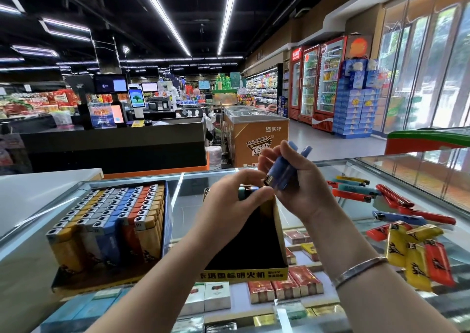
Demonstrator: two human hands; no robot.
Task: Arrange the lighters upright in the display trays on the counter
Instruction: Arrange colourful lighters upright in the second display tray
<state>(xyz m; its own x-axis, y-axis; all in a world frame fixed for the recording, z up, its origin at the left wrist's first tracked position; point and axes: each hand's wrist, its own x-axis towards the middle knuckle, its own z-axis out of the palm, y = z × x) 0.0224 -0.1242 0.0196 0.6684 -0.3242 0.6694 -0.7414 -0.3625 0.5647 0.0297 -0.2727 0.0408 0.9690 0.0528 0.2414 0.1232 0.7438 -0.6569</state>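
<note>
Lighter stocking at glass counter, two trays present.
Near centre, the yellow-rimmed card tray stands mostly bare; left hand pinches upright lighters at its far end. Right hand grips a bundle of blue plastic lighters. At 9 o'clock, full tray; at 3 o'clock, loose glossy lighters.
</note>
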